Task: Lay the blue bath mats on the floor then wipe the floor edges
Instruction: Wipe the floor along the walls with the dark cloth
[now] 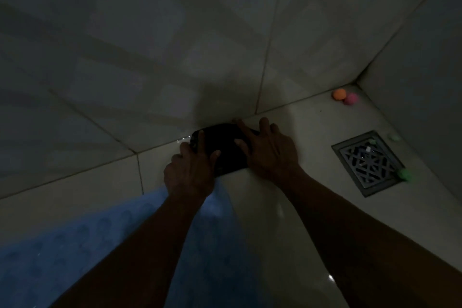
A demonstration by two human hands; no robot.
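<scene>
A dark folded cloth [225, 142] lies on the pale tiled floor, pushed against the joint where the floor meets the wall. My left hand [190, 172] grips its left end, thumb on top. My right hand [270, 150] presses flat on its right part with fingers spread. A blue bath mat [82, 245] with a pattern of round bumps lies flat on the floor at the lower left, under my left forearm. The room is dim.
A square metal floor drain [368, 161] sits to the right of my hands. An orange ball [339, 94] and a pink ball [350, 99] rest in the far right corner. Small green bits [405, 174] lie by the drain. Tiled walls [150, 45] close in ahead and right.
</scene>
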